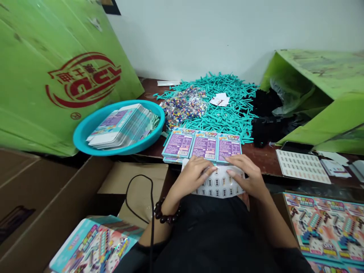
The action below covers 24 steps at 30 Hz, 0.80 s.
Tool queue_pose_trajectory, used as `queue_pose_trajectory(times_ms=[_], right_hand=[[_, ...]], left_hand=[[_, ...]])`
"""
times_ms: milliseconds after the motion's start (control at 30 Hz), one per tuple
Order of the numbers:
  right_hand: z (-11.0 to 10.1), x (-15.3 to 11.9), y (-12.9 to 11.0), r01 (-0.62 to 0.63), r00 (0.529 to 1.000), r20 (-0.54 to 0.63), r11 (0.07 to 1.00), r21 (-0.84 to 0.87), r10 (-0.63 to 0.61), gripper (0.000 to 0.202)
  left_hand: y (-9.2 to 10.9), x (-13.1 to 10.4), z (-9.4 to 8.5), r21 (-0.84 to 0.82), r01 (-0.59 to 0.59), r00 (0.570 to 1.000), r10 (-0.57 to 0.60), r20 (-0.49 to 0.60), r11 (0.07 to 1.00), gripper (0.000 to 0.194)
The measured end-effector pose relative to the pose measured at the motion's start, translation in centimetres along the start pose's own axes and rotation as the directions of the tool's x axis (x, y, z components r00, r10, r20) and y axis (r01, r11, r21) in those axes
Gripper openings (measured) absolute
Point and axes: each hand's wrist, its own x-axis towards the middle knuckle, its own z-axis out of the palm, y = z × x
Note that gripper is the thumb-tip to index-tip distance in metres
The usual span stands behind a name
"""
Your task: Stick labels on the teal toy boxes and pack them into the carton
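A white sheet of round stickers (217, 185) hangs at the table's front edge, in front of my body. My left hand (195, 172) grips its upper left part, the thumb lying across the printed face. At its upper right is my right hand (248, 176), thumb on the sheet and fingers reaching over the top edge. Just beyond the fingertips, three side-by-side stacks of flat purple-and-teal cartons, left (178, 144), middle (203, 146) and right (229, 146), lie with printed backs up. My right fingertips are at the right stack's near edge; whether a loose sticker is pinched cannot be seen.
Teal plastic pieces (227, 117) are heaped behind the cartons, beside a bag of coloured beads (184, 104). A blue basin (119, 149) of cartons stands left. Another sticker sheet (303, 165) lies right. Green boxes flank the table; a black cable (152, 212) loops near my left arm.
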Motion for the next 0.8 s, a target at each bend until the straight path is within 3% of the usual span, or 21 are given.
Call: queue_pose_trajectory(times_ms=[133, 300, 367, 467, 633, 800], right_hand=[[1.3, 0.8, 0.0, -0.010, 0.995, 0.095, 0.995, 0.095, 0.001, 0.052], [3.2, -0.5, 1.2, 0.047, 0.999, -0.029, 0.983, 0.175, -0.043, 0.043], [3.4, -0.9, 1.1, 0.022, 0.997, -0.071, 0.955, 0.296, -0.001, 0.044], [3.3, -0.6, 1.0, -0.074, 0.987, -0.097, 0.898, 0.433, 0.128, 0.062], [2.9, 0.4, 1.6, -0.233, 0.972, 0.087, 0.891, 0.391, 0.216, 0.065], [2.8, 0.3, 1.7, -0.194, 0.977, 0.139, 0.944, 0.265, 0.162, 0.070]], left_hand=[[0.2, 0.2, 0.3, -0.047, -0.020, 0.998, 0.023, 0.062, 0.999, 0.031], [-0.6, 0.5, 0.6, -0.224, 0.103, 0.995, -0.097, 0.038, 0.969, 0.038], [-0.8, 0.5, 0.7, -0.257, 0.141, 0.990, -0.136, 0.035, 0.956, 0.039], [-0.8, 0.4, 0.7, -0.255, 0.158, 0.987, -0.150, 0.052, 0.954, 0.036], [-1.2, 0.0, 0.2, -0.324, 0.157, 0.987, -0.135, 0.091, 0.933, 0.022], [-1.9, -0.3, -0.3, -0.306, 0.163, 0.982, -0.123, 0.145, 0.938, 0.021]])
